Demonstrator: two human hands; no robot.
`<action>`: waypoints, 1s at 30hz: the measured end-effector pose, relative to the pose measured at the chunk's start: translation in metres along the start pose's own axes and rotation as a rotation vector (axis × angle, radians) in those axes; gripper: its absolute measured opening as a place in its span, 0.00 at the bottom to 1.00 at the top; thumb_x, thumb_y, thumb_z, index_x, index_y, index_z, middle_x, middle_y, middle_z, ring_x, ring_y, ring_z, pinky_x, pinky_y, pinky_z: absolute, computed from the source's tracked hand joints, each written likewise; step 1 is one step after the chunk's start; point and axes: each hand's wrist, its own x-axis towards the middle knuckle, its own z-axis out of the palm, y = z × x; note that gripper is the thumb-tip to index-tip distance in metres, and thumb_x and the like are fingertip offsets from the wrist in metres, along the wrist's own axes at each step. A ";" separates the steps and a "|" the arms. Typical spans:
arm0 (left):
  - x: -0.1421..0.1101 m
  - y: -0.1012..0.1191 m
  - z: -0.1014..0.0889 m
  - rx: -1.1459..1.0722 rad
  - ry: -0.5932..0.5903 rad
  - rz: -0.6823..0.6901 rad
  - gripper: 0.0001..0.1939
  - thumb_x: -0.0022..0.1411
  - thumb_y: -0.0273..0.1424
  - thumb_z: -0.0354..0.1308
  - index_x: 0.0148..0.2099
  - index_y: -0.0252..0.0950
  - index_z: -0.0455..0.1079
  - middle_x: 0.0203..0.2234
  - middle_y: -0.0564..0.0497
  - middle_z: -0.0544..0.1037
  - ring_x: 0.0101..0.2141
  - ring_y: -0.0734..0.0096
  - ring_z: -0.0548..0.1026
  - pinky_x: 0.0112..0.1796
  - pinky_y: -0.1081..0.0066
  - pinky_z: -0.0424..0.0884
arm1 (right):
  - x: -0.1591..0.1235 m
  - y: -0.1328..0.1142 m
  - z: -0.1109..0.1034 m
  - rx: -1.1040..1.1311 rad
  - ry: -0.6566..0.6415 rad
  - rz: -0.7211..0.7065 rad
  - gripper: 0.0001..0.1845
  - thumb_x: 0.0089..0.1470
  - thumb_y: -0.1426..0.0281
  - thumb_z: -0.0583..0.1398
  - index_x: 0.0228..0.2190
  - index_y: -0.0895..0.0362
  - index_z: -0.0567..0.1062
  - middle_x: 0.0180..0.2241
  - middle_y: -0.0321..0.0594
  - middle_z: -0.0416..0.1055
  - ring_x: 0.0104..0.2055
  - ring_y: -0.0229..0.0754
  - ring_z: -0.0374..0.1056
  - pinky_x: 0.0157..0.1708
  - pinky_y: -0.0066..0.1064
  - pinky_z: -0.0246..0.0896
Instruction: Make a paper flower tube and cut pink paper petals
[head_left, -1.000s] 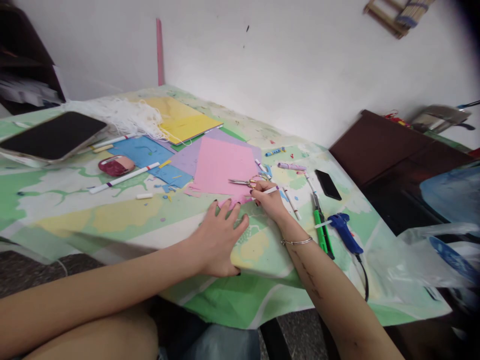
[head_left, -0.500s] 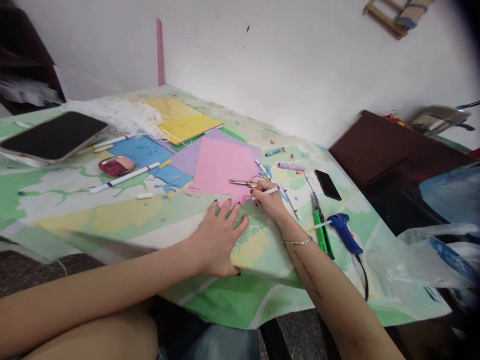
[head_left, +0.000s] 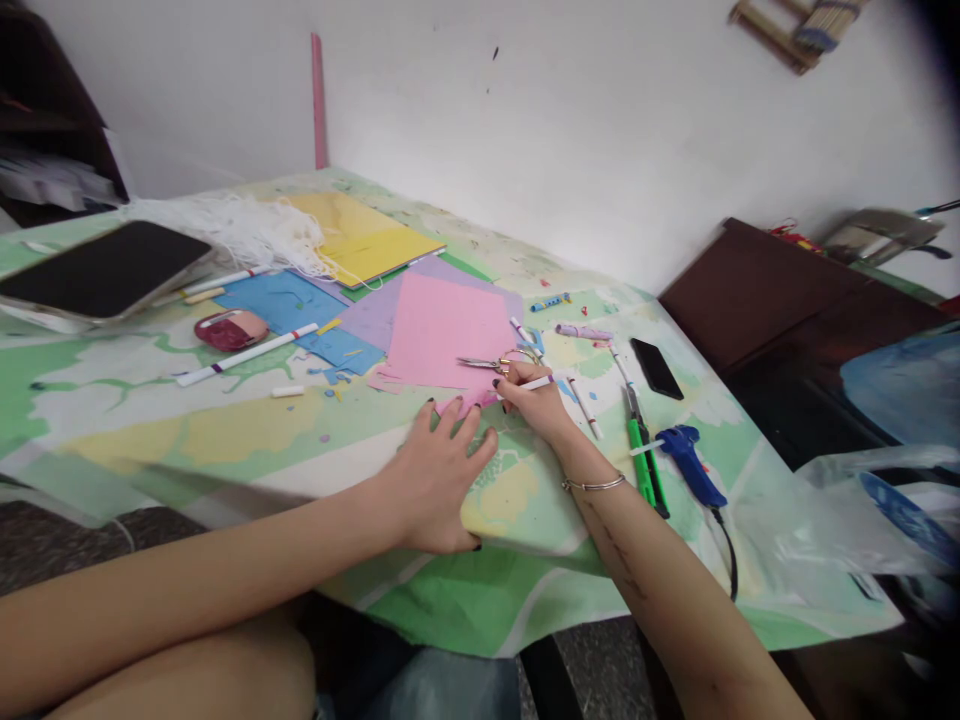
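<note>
My left hand (head_left: 444,470) rests with fingers spread, its fingertips on a small bright pink paper piece (head_left: 472,402) near the table's front. In my right hand (head_left: 538,402) is a white marker (head_left: 537,383) with a purple band, its tip down at the right end of that pink piece. Just beyond lie scissors (head_left: 484,364) on a larger pink sheet (head_left: 442,325); my right hand partly covers their handles. Beneath the sheet spreads lilac paper (head_left: 367,322), with blue paper (head_left: 289,300) and small scraps to its left.
A green utility knife (head_left: 645,460), a blue glue gun (head_left: 690,465) with a cord and a black phone (head_left: 656,368) lie at right. Several markers are scattered about. White yarn (head_left: 240,235), a yellow sheet (head_left: 375,245) and a large dark-screened device (head_left: 105,270) occupy the back left.
The marker in my right hand has shifted slightly, its back end now a little lower and further left. My left hand stays put.
</note>
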 end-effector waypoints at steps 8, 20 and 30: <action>0.000 -0.001 0.000 -0.015 0.001 -0.002 0.53 0.43 0.59 0.53 0.63 0.29 0.53 0.61 0.26 0.54 0.59 0.29 0.49 0.54 0.39 0.41 | 0.000 0.000 -0.001 0.002 -0.017 0.002 0.14 0.42 0.76 0.57 0.12 0.54 0.59 0.12 0.31 0.59 0.19 0.36 0.54 0.22 0.30 0.50; 0.001 0.000 0.000 -0.005 -0.013 -0.012 0.53 0.42 0.59 0.54 0.64 0.31 0.52 0.61 0.29 0.54 0.60 0.30 0.48 0.54 0.40 0.41 | -0.001 -0.002 0.000 0.022 -0.014 0.007 0.15 0.44 0.74 0.58 0.13 0.54 0.59 0.12 0.30 0.60 0.19 0.35 0.54 0.24 0.30 0.51; 0.000 0.000 -0.001 -0.009 0.016 0.006 0.53 0.43 0.59 0.53 0.63 0.29 0.53 0.60 0.26 0.55 0.59 0.28 0.49 0.54 0.40 0.42 | -0.002 -0.004 -0.001 0.100 0.030 0.047 0.14 0.42 0.75 0.57 0.13 0.54 0.59 0.11 0.30 0.59 0.16 0.35 0.53 0.19 0.29 0.47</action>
